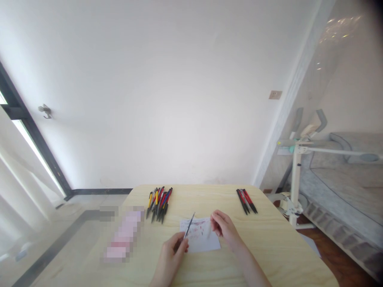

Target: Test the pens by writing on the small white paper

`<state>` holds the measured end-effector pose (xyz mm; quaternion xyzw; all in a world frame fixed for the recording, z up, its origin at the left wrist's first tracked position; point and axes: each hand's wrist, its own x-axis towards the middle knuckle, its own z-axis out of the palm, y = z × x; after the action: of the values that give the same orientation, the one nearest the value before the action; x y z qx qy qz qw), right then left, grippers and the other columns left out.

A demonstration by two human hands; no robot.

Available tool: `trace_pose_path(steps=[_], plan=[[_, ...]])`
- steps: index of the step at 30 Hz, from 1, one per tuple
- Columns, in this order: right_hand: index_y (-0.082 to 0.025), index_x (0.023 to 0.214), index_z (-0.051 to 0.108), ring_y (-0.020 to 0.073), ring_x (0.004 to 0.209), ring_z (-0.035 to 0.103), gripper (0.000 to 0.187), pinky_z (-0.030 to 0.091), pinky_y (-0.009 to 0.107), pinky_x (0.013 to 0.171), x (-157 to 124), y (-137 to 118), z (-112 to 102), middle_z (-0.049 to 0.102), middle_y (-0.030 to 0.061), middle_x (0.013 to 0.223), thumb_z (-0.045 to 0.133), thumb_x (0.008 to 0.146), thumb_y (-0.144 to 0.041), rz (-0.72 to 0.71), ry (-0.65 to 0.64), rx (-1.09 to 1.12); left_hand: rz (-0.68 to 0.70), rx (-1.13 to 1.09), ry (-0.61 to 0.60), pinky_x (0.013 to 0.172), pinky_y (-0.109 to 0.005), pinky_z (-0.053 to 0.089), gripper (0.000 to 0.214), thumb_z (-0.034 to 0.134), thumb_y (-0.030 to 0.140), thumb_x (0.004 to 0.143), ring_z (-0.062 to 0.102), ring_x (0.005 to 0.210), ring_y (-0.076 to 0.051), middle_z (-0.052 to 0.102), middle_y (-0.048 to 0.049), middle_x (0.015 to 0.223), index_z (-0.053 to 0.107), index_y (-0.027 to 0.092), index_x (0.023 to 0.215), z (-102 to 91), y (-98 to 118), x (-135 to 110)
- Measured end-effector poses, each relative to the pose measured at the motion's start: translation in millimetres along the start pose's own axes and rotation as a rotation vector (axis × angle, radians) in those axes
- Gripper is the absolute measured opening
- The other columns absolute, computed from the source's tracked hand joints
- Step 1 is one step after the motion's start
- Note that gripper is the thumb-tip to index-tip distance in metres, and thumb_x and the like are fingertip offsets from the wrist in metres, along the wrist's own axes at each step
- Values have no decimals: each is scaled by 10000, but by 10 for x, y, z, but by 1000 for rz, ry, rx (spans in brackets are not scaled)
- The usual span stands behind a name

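My left hand (173,249) is closed around a thin dark pen (189,225) whose far end angles up and to the right over a white sheet of paper (206,243) marked with red scribbles. My right hand (223,227) rests on the paper's right part, fingers curled together; whether anything is in them is hidden. A pile of several pens (159,202) in yellow, red, blue and black lies at the table's far left. A smaller bunch of red and black pens (246,200) lies at the far right.
The light wooden table (269,247) has rounded corners and stands near a white wall. A blurred pinkish patch (124,235) covers something on the table's left. A grey sofa (344,175) and a white stand (296,179) are to the right.
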<state>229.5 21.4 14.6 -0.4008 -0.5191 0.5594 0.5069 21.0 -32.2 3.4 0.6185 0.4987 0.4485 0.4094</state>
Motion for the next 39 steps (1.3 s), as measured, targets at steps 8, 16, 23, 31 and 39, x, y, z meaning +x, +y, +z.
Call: trace_pose_path(steps=[8, 16, 23, 31, 39], plan=[[-185, 681, 570, 129, 588, 519, 228, 361, 225, 560, -36, -111, -58, 576, -9, 608, 425, 838, -264, -215, -6, -804, -9, 56, 4, 617, -232, 451, 310, 483, 396, 806, 593, 657, -164, 655, -45, 699, 625, 136, 898, 3, 34, -5], [-221, 889, 646, 160, 838, 537, 275, 390, 249, 747, -87, -243, 1, 617, 24, 875, 456, 750, -79, -333, -130, -1157, -1, 167, 26, 657, -231, 467, 301, 467, 386, 815, 622, 724, -173, 694, -57, 798, 626, 158, 930, 6, 41, -27], [-246, 869, 672, 171, 888, 498, 292, 361, 286, 813, -158, -259, 41, 612, 17, 905, 496, 723, -64, -379, -223, -1245, 10, 222, 42, 699, -244, 486, 314, 477, 392, 805, 634, 783, -186, 700, -76, 852, 638, 163, 946, 5, 21, -22], [-231, 779, 669, 156, 891, 492, 210, 337, 276, 824, -192, -210, 50, 608, 6, 902, 524, 740, -85, -410, -254, -1268, 22, 303, 75, 731, -265, 485, 309, 480, 387, 802, 634, 805, -191, 697, -75, 863, 639, 178, 965, 10, -46, -22], [-210, 742, 654, 153, 852, 493, 153, 339, 271, 794, -196, -210, 65, 609, 9, 847, 522, 801, -163, -405, -278, -1299, 20, 305, 66, 747, -275, 482, 307, 472, 377, 808, 631, 817, -193, 696, -81, 882, 636, 172, 967, 12, -17, -18]])
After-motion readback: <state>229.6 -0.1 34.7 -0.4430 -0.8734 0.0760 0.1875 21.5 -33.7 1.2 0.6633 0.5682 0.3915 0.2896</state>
